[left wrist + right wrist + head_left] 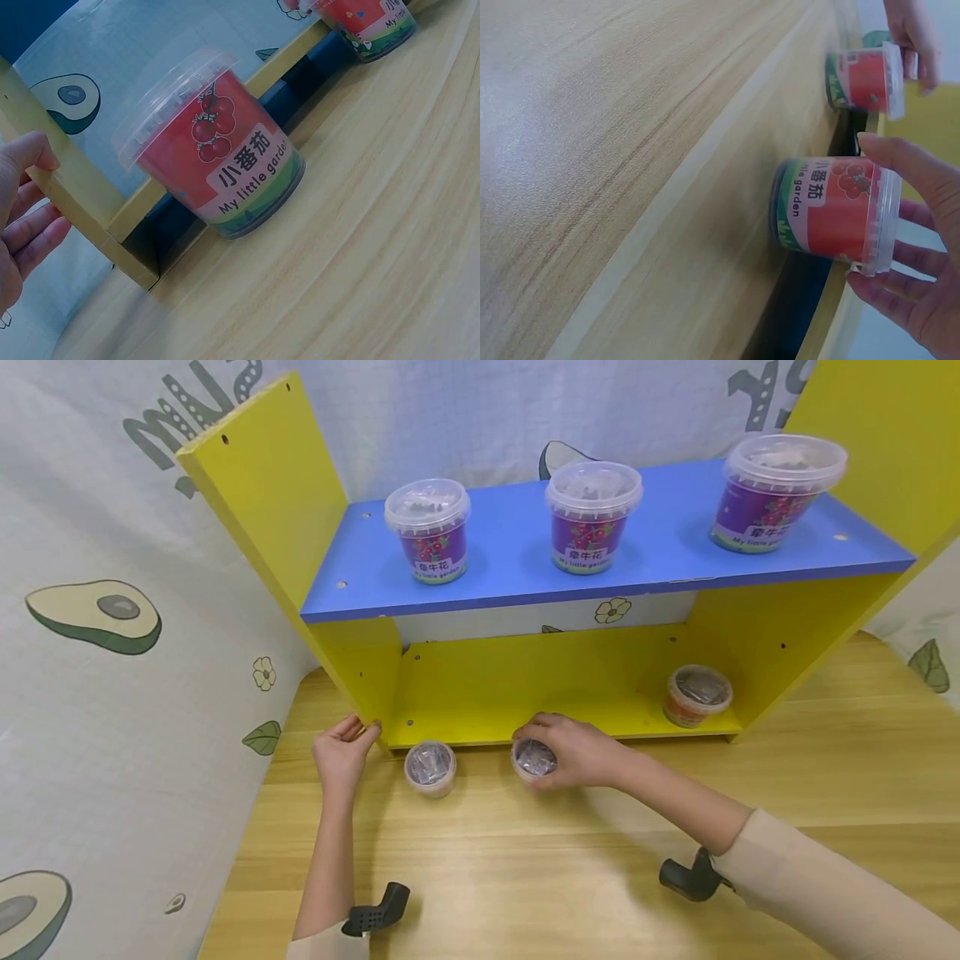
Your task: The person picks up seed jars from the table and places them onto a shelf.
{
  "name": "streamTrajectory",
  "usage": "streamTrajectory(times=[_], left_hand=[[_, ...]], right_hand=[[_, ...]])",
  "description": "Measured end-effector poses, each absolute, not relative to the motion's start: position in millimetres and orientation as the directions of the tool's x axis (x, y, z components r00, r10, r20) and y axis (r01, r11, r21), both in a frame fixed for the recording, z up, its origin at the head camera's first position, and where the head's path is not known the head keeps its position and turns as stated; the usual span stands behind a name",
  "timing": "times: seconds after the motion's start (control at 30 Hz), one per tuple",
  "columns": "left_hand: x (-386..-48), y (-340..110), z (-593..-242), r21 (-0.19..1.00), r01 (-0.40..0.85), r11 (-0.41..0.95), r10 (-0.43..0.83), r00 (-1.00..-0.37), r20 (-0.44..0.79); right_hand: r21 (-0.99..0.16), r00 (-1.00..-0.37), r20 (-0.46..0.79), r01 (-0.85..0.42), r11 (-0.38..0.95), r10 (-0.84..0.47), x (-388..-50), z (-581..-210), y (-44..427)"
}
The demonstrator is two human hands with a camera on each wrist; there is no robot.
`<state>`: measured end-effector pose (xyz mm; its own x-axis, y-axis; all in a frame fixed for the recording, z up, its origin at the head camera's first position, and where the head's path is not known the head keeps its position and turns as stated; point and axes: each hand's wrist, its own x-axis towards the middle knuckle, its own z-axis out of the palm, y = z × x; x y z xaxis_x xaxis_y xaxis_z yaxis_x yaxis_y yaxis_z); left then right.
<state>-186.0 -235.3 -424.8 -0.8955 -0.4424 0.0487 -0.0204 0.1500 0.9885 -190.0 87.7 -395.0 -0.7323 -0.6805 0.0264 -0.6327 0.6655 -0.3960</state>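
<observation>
My right hand [570,750] grips a clear-lidded plastic tub [534,758] with a red tomato label, thumb and fingers around its rim. In the right wrist view this tub [832,210] stands on the table, just before the shelf's front edge. My left hand [345,753] pinches the front edge of the shelf unit's yellow left side panel [94,217] near its foot. Between the hands stands a second tomato tub [431,768], whose label faces the left wrist camera; neither hand touches it.
Three purple-labelled tubs, the left one [431,539] among them, stand on the blue upper shelf [510,539]. An orange-red tub [693,697] sits at the right end of the yellow lower shelf [540,681]. A wooden table [480,868] carries the unit; a printed cloth [150,710] hangs behind.
</observation>
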Motion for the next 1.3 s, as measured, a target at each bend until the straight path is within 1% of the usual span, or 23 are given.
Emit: streamTrajectory(times=[0.2,0.33,0.53,0.67,0.8,1.17,1.3], left_hand=[[-187.0,-235.5,-425.9,0.987,-0.021,0.161,-0.448,-0.892,0.054],[-188.1,-234.8,-427.0,0.987,-0.022,0.158,-0.448,-0.893,0.052],[-188.0,-234.8,-429.7,0.987,-0.023,0.158,-0.448,-0.893,0.050],[-188.5,-235.7,-429.3,0.988,-0.024,0.151,-0.450,-0.892,0.048],[-188.7,-236.9,-429.2,0.989,-0.019,0.147,-0.456,-0.888,0.050],[-188.4,-236.9,-432.3,0.985,-0.016,0.170,-0.459,-0.886,0.065],[-187.9,-236.4,-431.8,0.985,-0.013,0.173,-0.460,-0.885,0.069]], right_hand=[[-0.391,-0.722,0.022,-0.643,0.659,-0.691,-187.5,-393.1,88.4],[-0.407,-0.707,0.028,-0.654,0.638,-0.707,-184.5,-383.9,91.8],[-0.435,-0.688,0.052,-0.668,0.603,-0.724,-185.7,-361.9,108.7],[-0.397,-0.703,0.077,-0.672,0.625,-0.707,-188.4,-340.6,120.2],[-0.374,-0.717,0.070,-0.664,0.648,-0.694,-190.3,-326.9,127.2],[-0.357,-0.710,0.060,-0.671,0.649,-0.701,-193.1,-326.0,131.1],[-0.355,-0.720,0.062,-0.663,0.659,-0.691,-198.7,-325.8,133.0]])
